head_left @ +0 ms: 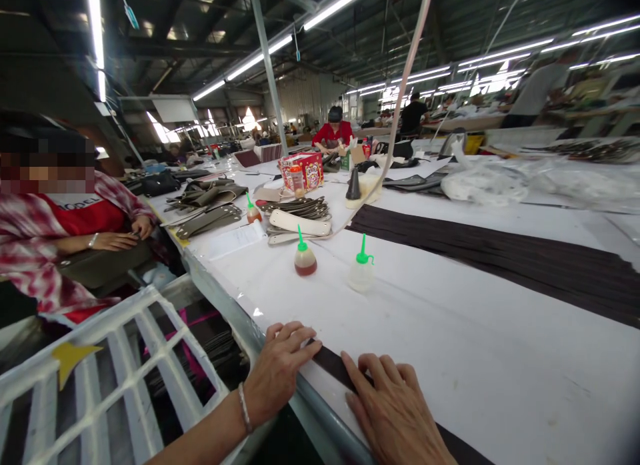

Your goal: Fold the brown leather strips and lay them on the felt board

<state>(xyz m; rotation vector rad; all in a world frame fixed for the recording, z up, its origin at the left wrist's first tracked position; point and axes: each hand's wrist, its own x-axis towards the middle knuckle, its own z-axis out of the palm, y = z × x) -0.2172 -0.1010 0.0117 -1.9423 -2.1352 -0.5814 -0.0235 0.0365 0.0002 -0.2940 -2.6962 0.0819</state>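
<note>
Left hand point(280, 366) has its fingertips on the far end of a dark strip point(333, 365); can't tell whether it's pinched or just pressed. Right hand point(395, 406) lies over the strip farther down, fingers loosely spread, not closed around it. Strip sits flat on the white tabletop point(505, 365), exposed between the hands and again past the right wrist. Long axis runs diagonally, upper left to lower right, near the table edge point(327, 411). Open room is right and forward, up to the stacked dark strips point(480, 251); two green-tipped squeeze bottles point(305, 261) stand ahead, slatted white crate point(120, 358) off-table left.
</note>
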